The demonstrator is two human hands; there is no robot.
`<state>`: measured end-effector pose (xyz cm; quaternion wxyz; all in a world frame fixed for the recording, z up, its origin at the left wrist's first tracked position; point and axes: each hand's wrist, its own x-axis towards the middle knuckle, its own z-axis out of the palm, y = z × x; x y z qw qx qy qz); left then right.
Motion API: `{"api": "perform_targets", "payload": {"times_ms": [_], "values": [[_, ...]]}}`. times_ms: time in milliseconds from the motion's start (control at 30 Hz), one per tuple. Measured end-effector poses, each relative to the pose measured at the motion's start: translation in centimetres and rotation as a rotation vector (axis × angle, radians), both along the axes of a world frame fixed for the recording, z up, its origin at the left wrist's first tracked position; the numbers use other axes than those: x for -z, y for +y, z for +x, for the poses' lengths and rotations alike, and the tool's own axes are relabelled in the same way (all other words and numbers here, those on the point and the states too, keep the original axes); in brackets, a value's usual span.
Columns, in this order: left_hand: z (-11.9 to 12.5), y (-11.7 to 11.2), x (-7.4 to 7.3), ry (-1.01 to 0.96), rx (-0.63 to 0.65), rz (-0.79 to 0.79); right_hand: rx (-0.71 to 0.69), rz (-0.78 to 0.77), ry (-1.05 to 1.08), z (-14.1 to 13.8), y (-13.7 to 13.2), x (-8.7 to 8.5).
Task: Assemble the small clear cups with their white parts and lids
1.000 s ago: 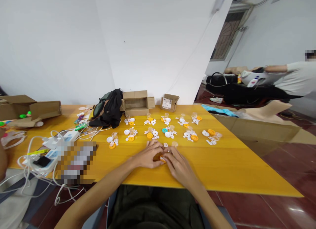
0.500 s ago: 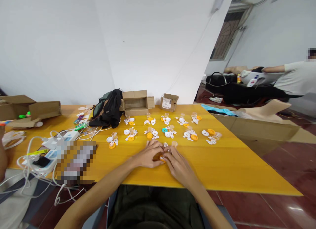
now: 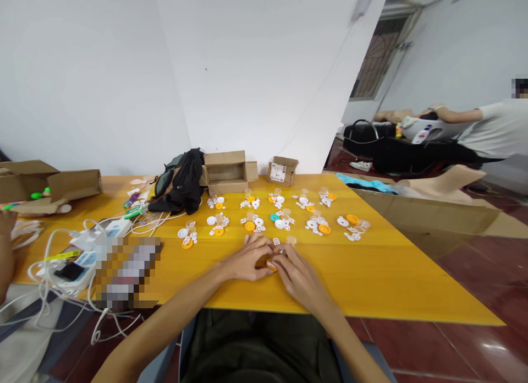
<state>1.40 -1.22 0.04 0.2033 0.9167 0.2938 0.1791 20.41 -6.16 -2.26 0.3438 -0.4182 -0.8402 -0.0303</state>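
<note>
My left hand [image 3: 246, 258] and my right hand [image 3: 297, 275] meet on the yellow table [image 3: 371, 273] near its front edge. Both sets of fingers are curled together round a small orange round part [image 3: 270, 265], of which only an edge shows between them. Just beyond my fingertips lie a small white perforated piece [image 3: 276, 242] and a tiny clear cup [image 3: 291, 240]. Further back, several little groups of white discs, orange rings [image 3: 249, 226] and clear cups are laid out in rows across the table.
Open cardboard boxes [image 3: 227, 171] and a black bag [image 3: 185, 182] stand at the table's far edge. White cables and chargers [image 3: 82, 245] crowd the left side beside another person's arm [image 3: 6, 251]. A person in a grey shirt [image 3: 501, 130] is at the far right.
</note>
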Motion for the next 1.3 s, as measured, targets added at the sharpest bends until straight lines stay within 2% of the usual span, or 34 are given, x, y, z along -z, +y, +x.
{"api": "perform_targets", "payload": {"times_ms": [433, 833, 1100, 1300], "values": [[0.0, 0.0, 0.0, -0.007, -0.003, 0.005, 0.004, -0.010, 0.019, 0.0, 0.1, 0.0], [-0.8, 0.2, -0.9, -0.034, -0.005, -0.024, 0.018, -0.141, 0.254, 0.4, 0.8, 0.7], [-2.8, 1.2, -1.3, -0.061, -0.180, 0.047, 0.005, -0.358, 0.360, 0.5, 0.8, 0.3], [-2.7, 1.4, -1.0, -0.025, -0.217, 0.053, -0.027, -0.470, 0.283, 0.6, 0.4, -0.3]]}}
